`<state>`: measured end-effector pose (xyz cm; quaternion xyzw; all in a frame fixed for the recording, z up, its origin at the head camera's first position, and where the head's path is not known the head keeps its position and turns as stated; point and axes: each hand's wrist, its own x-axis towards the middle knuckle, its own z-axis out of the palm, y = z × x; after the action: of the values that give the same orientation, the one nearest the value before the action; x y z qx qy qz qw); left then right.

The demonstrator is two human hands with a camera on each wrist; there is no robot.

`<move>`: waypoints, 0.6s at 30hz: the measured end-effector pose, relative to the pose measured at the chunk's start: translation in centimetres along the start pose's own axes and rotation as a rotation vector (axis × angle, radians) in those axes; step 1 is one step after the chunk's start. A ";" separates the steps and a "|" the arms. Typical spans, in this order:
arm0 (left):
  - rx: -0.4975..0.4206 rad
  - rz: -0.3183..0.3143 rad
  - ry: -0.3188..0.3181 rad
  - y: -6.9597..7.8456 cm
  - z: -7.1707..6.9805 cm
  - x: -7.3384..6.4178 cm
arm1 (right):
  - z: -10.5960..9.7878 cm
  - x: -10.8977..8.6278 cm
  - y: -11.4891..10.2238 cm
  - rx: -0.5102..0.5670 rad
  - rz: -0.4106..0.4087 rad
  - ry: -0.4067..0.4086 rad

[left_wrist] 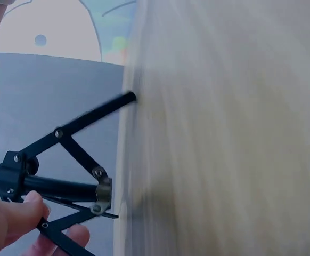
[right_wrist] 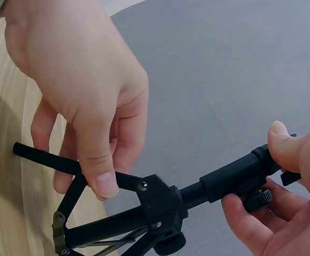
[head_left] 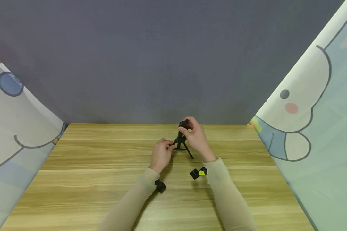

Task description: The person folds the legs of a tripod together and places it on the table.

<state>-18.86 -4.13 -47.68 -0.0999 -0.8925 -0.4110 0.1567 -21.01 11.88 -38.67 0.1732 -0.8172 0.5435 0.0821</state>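
A small black tripod [head_left: 180, 140] stands at the back middle of the table, its legs spread and joined by hinged braces [left_wrist: 79, 154]. My left hand [head_left: 160, 155] pinches one leg between thumb and fingers, as the right wrist view shows with that leg [right_wrist: 46, 158]. With the thumb and fingers of my right hand [head_left: 197, 138] I grip the upper column [right_wrist: 235, 173] near the head. Beside those fingers sits a round knob [right_wrist: 258, 200]; another knob [right_wrist: 170, 244] is on the leg collar. The tripod's head is partly hidden by my right hand.
The wooden table [head_left: 104, 186] runs up to a grey backdrop [head_left: 162, 64]. Cartoon-printed cloths [head_left: 303, 141] hang at both sides. A black wrist camera [head_left: 198, 173] juts inward from the right sleeve, and another camera [head_left: 160, 186] from the left.
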 end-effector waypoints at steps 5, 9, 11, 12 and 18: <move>-0.036 -0.028 0.016 -0.1 0.0 0.1 | -0.3 -0.7 -3.1 0.000 0.012 -0.006; -0.080 -0.035 0.021 -0.1 0.0 0.1 | -0.4 -1.1 -4.3 0.004 0.010 -0.005; -0.104 -0.029 0.027 0.0 0.0 0.0 | -0.5 -1.1 -4.4 0.004 0.005 -0.004; -0.120 -0.029 0.029 0.0 0.0 0.0 | -0.5 -1.1 -4.3 0.001 0.004 -0.003; -0.247 -0.080 0.033 -0.1 0.3 0.0 | -0.4 -1.1 -4.2 0.010 -0.001 -0.007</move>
<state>-18.91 -3.97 -47.91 -0.0760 -0.8357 -0.5252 0.1414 -18.49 11.02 -35.24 0.1760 -0.8146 0.5470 0.0789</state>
